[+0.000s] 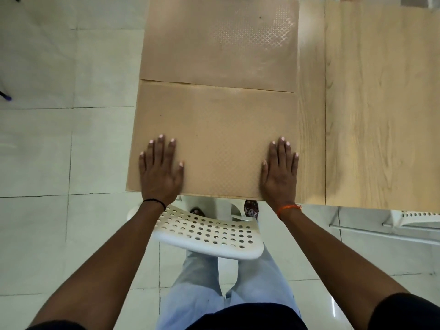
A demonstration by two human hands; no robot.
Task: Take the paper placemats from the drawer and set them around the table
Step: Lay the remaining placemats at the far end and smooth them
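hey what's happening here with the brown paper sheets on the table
A person is laying paper placemats on a wooden table. Both hands lie flat, fingers straight, on the near placemat: the left hand by its left edge, the right hand by its right edge, with no grip on it. A second placemat already lies just beyond it. A white perforated chair stands between the person and the table.

- Far placemat (pixel 219 41) cut off by the top edge
- Table (pixel 381 103) cut off at top and right
- Near table edge under the near placemat (pixel 214 139) mostly hidden
- White chair (pixel 207 236) partly hidden by the left forearm
- Second chair (pixel 414 217) barely seen under the table
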